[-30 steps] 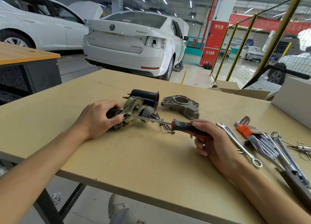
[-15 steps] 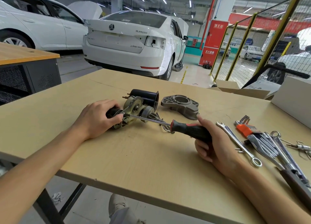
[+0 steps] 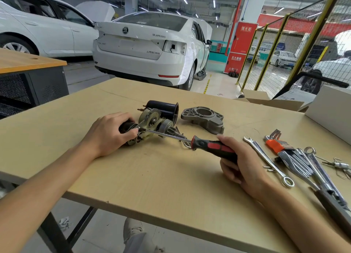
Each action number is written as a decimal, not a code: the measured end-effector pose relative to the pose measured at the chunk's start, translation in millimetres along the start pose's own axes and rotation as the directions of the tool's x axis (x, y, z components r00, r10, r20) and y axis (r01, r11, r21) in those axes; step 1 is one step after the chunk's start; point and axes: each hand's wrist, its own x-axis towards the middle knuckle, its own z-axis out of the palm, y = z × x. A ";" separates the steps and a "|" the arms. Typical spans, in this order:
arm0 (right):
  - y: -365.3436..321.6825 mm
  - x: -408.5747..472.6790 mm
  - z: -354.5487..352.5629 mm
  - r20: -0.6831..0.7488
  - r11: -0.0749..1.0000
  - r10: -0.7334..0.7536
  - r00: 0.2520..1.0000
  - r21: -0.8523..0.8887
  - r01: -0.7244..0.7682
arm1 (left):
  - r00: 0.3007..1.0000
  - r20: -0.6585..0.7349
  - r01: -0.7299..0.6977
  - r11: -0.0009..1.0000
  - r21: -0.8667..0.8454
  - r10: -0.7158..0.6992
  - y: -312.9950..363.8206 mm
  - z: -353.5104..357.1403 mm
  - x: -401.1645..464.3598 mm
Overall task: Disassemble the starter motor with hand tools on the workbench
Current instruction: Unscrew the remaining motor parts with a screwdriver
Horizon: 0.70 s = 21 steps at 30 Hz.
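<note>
Garage bay, workbench [image 3: 144, 176]: starter motor [image 3: 152, 122] lies mid-bench. L hand [image 3: 110, 134] fingers curled round its end; R hand [image 3: 241, 165] wrapped on screwdriver [image 3: 210, 145], tip at motor. Housing [image 3: 204, 118] just beside; wrenches [image 3: 269, 160] to the right.

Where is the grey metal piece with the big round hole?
In the head view, the grey housing lies on the workbench just right of the black can, behind the screwdriver.
</note>
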 end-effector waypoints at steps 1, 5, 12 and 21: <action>-1.1 0.2 0.3 0.004 1.000 -0.004 1.000 0.014 0.004 | 1.000 0.000 0.000 1.000 0.003 0.000 0.1 0.0 -0.1; -2.3 3.0 0.2 0.036 0.994 -0.042 0.998 0.105 0.038 | 1.000 0.001 0.005 1.000 0.006 -0.005 0.9 -0.6 -0.3; -1.1 0.1 0.0 0.006 1.000 0.017 1.000 0.013 -0.017 | 1.000 0.005 0.006 1.000 0.010 -0.006 2.0 -1.7 -0.1; -1.5 2.9 0.7 0.044 0.992 -0.025 0.999 0.122 0.019 | 1.000 0.004 -0.007 1.000 0.004 0.007 0.4 -1.2 -0.2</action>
